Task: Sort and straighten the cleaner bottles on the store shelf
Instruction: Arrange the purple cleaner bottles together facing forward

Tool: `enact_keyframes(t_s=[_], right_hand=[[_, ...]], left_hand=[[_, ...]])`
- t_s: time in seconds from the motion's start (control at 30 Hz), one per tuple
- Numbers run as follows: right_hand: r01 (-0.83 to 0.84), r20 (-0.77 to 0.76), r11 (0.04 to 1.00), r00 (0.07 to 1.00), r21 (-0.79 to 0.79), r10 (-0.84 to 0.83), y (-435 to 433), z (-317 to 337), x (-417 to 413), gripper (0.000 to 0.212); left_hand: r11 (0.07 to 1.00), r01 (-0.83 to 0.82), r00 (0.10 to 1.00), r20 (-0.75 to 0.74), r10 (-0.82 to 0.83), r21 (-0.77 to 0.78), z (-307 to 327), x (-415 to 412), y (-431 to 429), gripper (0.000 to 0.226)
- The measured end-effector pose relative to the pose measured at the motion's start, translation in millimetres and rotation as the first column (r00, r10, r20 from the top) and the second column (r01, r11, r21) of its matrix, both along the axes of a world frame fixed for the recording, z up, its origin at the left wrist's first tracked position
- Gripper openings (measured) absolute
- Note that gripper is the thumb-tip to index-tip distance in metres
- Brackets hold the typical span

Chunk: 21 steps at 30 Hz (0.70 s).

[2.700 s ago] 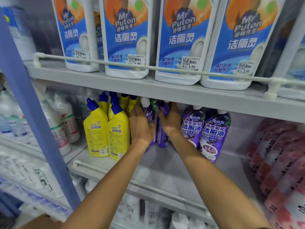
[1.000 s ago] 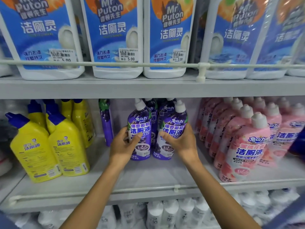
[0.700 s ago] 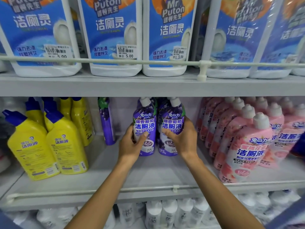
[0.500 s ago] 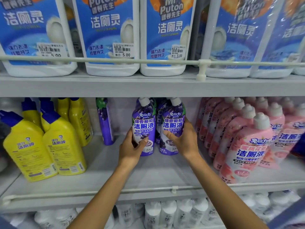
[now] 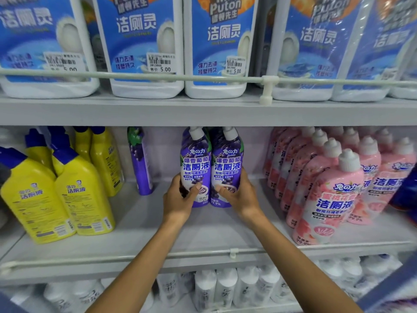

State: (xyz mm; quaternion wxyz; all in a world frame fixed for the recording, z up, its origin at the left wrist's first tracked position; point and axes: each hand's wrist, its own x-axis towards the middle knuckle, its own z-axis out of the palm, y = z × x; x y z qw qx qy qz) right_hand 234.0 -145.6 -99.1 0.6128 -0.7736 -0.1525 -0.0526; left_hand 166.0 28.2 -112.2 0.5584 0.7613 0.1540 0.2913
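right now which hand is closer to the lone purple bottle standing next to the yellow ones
Left. The left hand grips a front purple bottle just right of the lone purple bottle; the right hand grips the neighbouring bottle, farther right.

grape bottle pair (image 5: 196, 168) on the shelf (image 5: 135, 240): angled-neck bottles (image 5: 83, 195) to its left, peach bottles (image 5: 327, 199) right.

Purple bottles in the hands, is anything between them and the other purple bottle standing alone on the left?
Nothing visible. The left hand grips the left purple bottle and the right hand the right purple bottle; only bare shelf lies between them and the lone purple bottle. The yellow bottles stand farther left.
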Motion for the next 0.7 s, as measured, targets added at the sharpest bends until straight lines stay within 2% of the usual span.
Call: enact_keyframes(t_s=[0.53,0.7], right_hand=[[0.009,-0.071,1.0,0.997,-0.009,-0.01,-1,-9,5,0.071],[0.023,-0.049,0.999,0.999,-0.024,-0.024,0,-13,9,0.071]], left_hand=[[0.999,0.033,0.999,-0.029,-0.034,-0.038,-4,0,3,0.051],[0.99,0.116,0.992,-0.032,-0.119,-0.08,3,-1,16,0.04]])
